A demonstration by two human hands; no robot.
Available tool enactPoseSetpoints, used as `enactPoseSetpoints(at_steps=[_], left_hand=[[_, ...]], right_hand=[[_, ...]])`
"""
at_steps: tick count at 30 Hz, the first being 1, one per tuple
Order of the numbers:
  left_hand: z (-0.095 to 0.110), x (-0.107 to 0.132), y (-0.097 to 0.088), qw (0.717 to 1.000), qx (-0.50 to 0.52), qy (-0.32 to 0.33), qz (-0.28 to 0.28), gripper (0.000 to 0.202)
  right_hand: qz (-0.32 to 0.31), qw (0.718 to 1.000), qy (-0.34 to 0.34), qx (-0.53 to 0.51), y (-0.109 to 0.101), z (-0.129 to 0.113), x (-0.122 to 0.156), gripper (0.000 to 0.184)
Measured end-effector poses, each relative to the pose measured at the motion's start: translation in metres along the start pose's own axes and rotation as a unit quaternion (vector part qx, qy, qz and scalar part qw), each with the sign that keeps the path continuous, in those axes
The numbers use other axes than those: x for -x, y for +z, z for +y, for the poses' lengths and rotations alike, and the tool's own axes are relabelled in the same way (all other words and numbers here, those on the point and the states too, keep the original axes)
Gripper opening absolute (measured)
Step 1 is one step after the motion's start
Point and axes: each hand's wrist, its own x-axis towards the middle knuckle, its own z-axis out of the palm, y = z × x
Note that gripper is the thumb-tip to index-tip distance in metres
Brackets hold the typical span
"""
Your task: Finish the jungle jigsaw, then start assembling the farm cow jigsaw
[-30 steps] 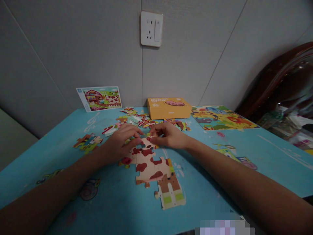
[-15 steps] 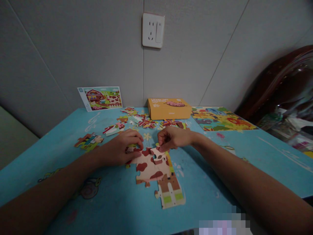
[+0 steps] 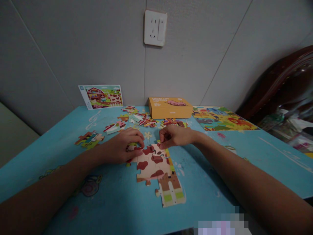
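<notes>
A partly joined jigsaw section (image 3: 146, 169) with a cream cow and red-brown spots lies flat on the blue table, its lower corner showing brown and green. My right hand (image 3: 175, 135) pinches a spotted puzzle piece (image 3: 158, 150) by its upper edge; the piece lies almost level with the pieces around it. On the section's upper left side, my left hand (image 3: 126, 145) has its fingers curled, with thumb and fingertips pressing a puzzle piece (image 3: 131, 148) at the edge. The palm partly hides that piece.
Loose puzzle pieces (image 3: 146, 122) lie in a heap before the orange puzzle box (image 3: 171, 109). A farm picture card (image 3: 104, 97) leans on the wall at the back left. Several joined pieces (image 3: 90, 139) lie left of my hand. A finished animal picture (image 3: 222, 119) lies at right.
The spotted piece under my right hand has gone from tilted on top of the section to lying nearly flush in the gap. My left hand stays in place.
</notes>
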Motion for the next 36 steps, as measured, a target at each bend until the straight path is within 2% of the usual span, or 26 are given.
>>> enactPoseSetpoints(at_steps=[9, 25, 32, 36], left_hand=[[-0.0003, 0.0006, 0.0008, 1.0, 0.001, 0.004, 0.005, 0.011], [0.0006, 0.0002, -0.0001, 1.0, -0.002, -0.005, -0.008, 0.014], [0.0018, 0.0006, -0.0008, 1.0, -0.006, -0.002, -0.007, 0.012], [0.0037, -0.0001, -0.0003, 1.0, -0.011, -0.001, 0.002, 0.014]], right_hand=[[-0.002, 0.999, 0.025, 0.026, -0.0029, -0.0022, 0.0017, 0.023], [0.003, 0.999, 0.015, 0.029, 0.0005, -0.0022, 0.0014, 0.023], [0.043, 0.995, -0.007, 0.092, 0.0026, -0.0072, 0.0025, 0.03], [0.102, 0.992, -0.052, 0.06, 0.0032, -0.0076, 0.0032, 0.02]])
